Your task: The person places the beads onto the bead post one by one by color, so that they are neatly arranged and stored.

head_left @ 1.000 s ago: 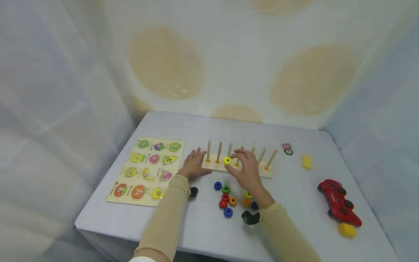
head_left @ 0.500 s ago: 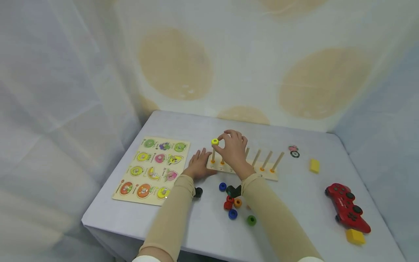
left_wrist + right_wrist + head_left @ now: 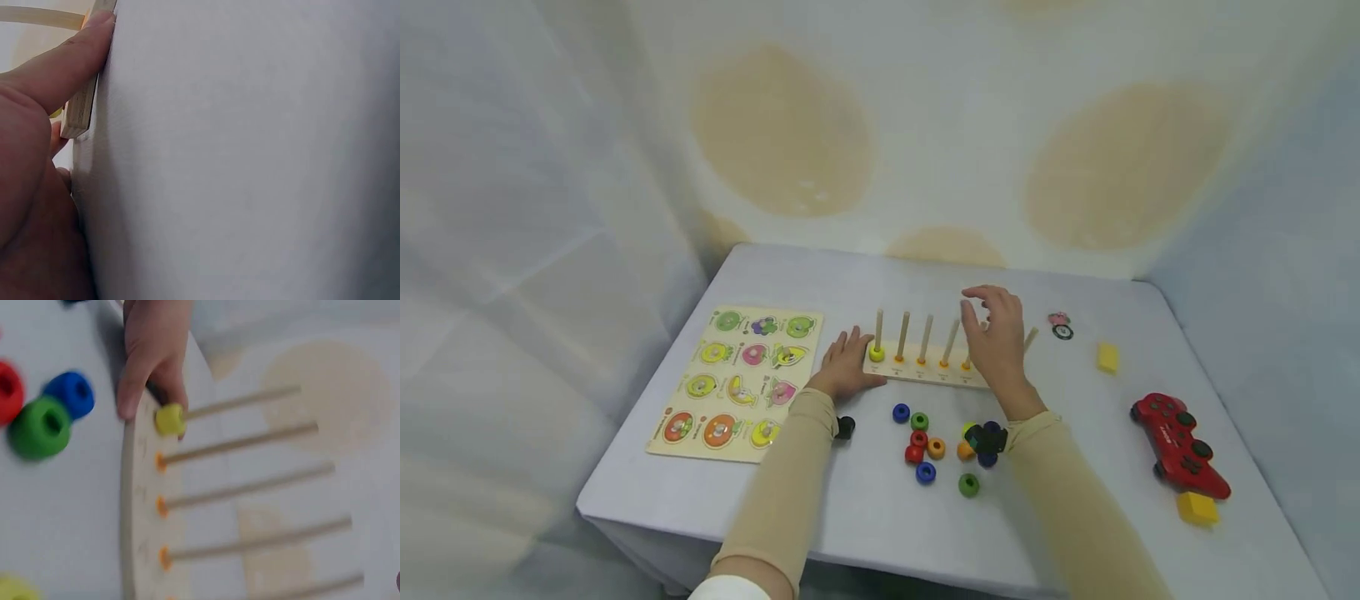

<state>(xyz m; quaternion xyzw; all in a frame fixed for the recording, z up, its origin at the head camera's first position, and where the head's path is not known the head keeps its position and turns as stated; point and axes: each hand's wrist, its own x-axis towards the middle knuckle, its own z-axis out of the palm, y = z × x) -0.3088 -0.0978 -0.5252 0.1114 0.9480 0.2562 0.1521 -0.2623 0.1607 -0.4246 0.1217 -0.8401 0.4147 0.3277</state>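
A wooden peg board with several upright pegs lies across the middle of the table. At its left end my left hand grips the board, thumb along the front edge and fingers around the far side. The left wrist view shows the thumb against the board's edge. A yellow bead sits at the foot of the leftmost peg, while the other pegs in the right wrist view carry no beads. My right hand hovers over the board's right part, thumb and fingers apart, holding nothing, and hides some pegs.
Loose beads in front of the board include a green bead, a blue bead and a red bead. A fruit puzzle board lies left. On the right are a red game controller and yellow blocks.
My right hand brought the yellow bead left to the leftmost peg, let it go there, and moved back right. The left hand kept its grip on the peg board.
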